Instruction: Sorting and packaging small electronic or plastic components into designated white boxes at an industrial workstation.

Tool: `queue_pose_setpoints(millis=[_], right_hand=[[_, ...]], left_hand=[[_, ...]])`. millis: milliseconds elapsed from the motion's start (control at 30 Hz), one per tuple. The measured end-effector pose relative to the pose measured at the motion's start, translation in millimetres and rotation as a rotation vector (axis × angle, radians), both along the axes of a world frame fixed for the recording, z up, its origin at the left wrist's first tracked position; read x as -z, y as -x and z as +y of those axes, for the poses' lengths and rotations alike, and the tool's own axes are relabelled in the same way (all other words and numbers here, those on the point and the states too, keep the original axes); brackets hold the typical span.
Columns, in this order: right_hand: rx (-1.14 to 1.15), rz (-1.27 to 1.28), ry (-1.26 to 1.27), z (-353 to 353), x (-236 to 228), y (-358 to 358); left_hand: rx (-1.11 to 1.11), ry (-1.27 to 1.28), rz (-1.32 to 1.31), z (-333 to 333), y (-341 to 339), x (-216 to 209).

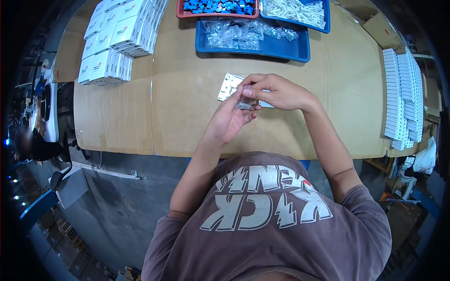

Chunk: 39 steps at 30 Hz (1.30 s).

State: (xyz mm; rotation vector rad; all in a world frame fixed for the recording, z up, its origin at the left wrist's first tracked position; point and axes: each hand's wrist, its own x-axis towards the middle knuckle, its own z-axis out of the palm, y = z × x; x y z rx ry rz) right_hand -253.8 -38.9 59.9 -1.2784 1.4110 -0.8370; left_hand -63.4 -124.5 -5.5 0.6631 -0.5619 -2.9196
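Note:
Over the middle of the cardboard-covered table, my two hands meet around a small clear plastic bag. My left hand has its palm turned up, with the bag between its thumb and fingers. From above, my right hand pinches the bag's upper part with thumb and forefinger. What the bag contains is too small to tell. Just beyond my hands a flat white piece with cut-outs lies on the table, partly covered by my fingers. A bit of something pale shows beneath my right hand.
Far ahead are a blue tray of small clear bags, a red tray of blue-and-black parts, and another blue tray of white pieces. White boxes are stacked at far left, and more boxes at right. A person is at far left.

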Motion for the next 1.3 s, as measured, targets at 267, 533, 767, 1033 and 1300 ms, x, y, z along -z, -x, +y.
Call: queue_pose_setpoints(millis=[267,533,767,1033,1300], right_hand=[[-0.106,0.040,-0.065,1.3,-5.1,-3.0],[0.355,0.365,0.158,-13.0,-15.5,86.4],[0.817,0.717,0.312,-68.2,-12.2,214.5],[0.873,0.944,0.249,-145.9,-3.5,237.9],[0.857,1.047,0.262,-163.0,7.0,258.4]], left_hand=[[0.029,-0.057,0.091,2.5,-8.4,21.2],[0.013,-0.065,-0.024,1.5,-5.8,13.7],[0.035,-0.050,-0.007,11.0,-13.6,22.8],[0.088,0.050,0.021,10.3,-19.2,15.1],[0.041,0.029,0.017,7.3,-31.5,17.7]])
